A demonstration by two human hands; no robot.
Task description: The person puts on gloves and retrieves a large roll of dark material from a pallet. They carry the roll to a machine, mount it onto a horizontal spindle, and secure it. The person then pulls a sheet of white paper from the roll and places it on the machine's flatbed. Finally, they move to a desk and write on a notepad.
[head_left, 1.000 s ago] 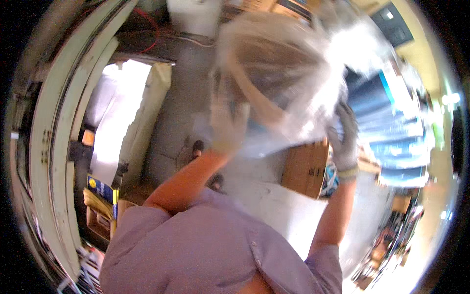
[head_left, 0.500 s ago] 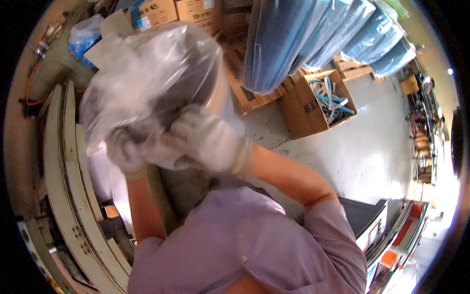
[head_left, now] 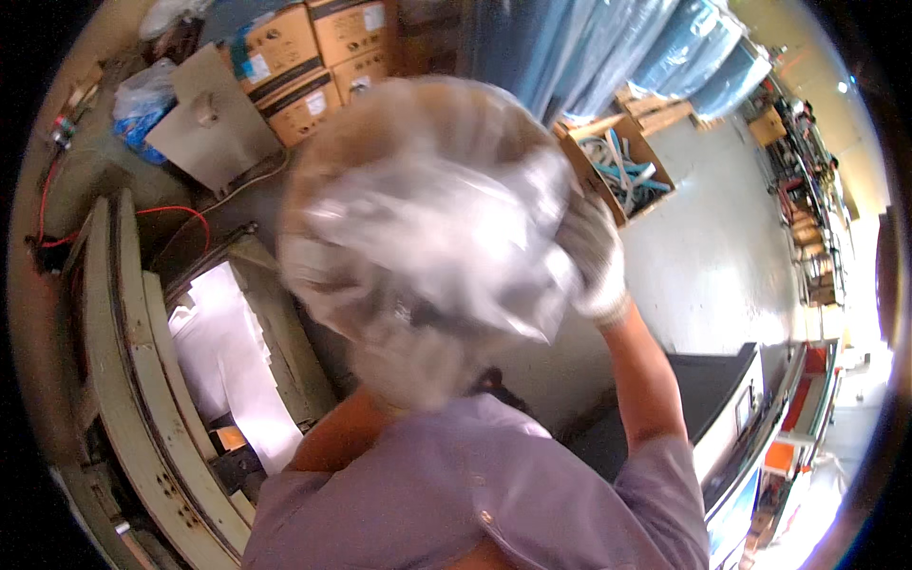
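A big round roll wrapped in clear plastic (head_left: pixel 427 218) fills the space in front of my chest, blurred by motion. Its gathered, shiny plastic end faces up, and a brownish side shows through at the far rim. My right hand (head_left: pixel 594 252), in a whitish knit glove, holds the roll's right side, its fingers partly hidden behind the plastic. At the near edge my left hand (head_left: pixel 413 366), gloved too, grips the roll from below. Blur smears the left fingers.
A grey machine frame (head_left: pixel 142 342) with white sheets (head_left: pixel 223 347) is at left. Cardboard boxes (head_left: pixel 347 38) and a leaning board (head_left: pixel 214 123) stand behind. Farther right are an open carton of strips (head_left: pixel 622 171) and blue plastic-wrapped rolls (head_left: pixel 679 57). A black-topped unit (head_left: pixel 698 389) stands near right.
The wrapped roll has shifted right and tipped its plastic end toward me. My hands have parted: the right moved out to its right side, the left came to its near edge.
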